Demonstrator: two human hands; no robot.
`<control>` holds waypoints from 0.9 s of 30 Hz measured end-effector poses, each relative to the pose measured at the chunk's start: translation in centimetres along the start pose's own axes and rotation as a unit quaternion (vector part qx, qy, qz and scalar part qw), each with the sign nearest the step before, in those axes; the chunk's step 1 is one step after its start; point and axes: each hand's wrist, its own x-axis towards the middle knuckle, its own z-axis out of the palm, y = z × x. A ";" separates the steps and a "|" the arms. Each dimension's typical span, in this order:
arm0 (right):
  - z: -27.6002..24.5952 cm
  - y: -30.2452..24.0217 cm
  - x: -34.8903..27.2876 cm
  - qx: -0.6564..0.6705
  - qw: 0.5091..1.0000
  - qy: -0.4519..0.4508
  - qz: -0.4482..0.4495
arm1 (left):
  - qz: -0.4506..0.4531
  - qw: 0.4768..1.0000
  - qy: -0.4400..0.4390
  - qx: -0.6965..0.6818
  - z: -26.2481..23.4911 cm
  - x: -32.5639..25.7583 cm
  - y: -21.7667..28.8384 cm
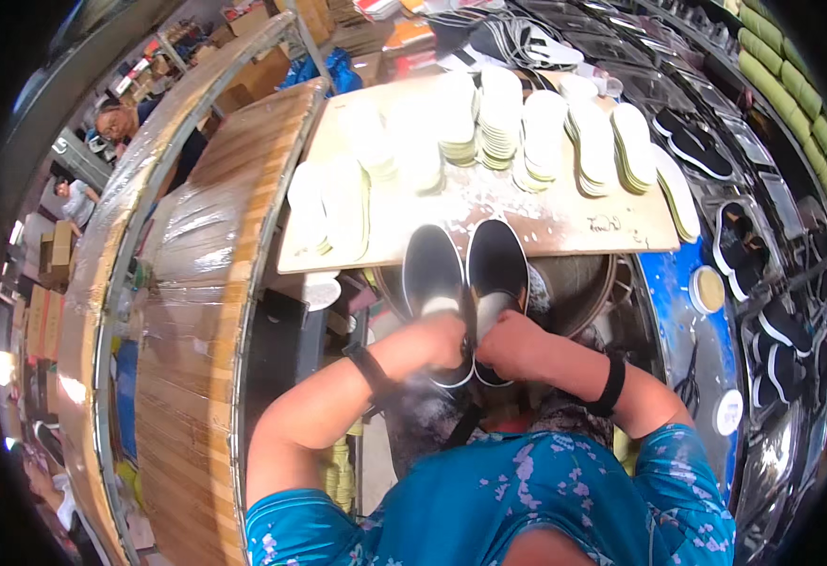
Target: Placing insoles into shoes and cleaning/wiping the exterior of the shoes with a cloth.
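Two black slip-on shoes with white sole edges lie side by side in front of me, toes pointing away. My left hand (445,338) is closed at the opening of the left shoe (433,261), and my right hand (513,343) at that of the right shoe (498,257). Pale insole material shows inside both openings, just ahead of my knuckles. My fingertips are hidden in or behind the shoes. Beyond the toes, a wooden board (564,223) carries several stacks of white insoles (499,118).
To the left stands a plastic-wrapped wooden table (196,311) with a metal edge. A blue surface (692,330) at right holds round lids and a dark tool. Black shoes (739,250) fill racks farther right. Other people (116,123) are at the far left.
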 end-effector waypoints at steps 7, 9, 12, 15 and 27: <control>1.8 1.1 2.6 0.040 0.990 -0.127 0.040 | -0.127 0.941 0.198 -0.245 -0.3 1.7 0.4; 0.8 0.5 2.5 0.025 0.993 -0.109 -0.025 | -0.116 0.906 0.339 -0.225 2.8 2.2 -0.9; -4.4 1.6 -4.1 0.345 0.921 0.177 -0.044 | -0.045 0.890 0.355 -0.282 1.4 -0.3 -1.8; -8.6 5.1 -9.1 0.407 0.863 0.293 0.055 | -0.072 0.881 0.309 -0.351 -2.7 -8.0 -3.5; -6.7 33.6 -17.1 0.394 0.704 0.317 0.498 | -0.264 0.750 0.572 -0.201 -21.8 -13.1 -48.3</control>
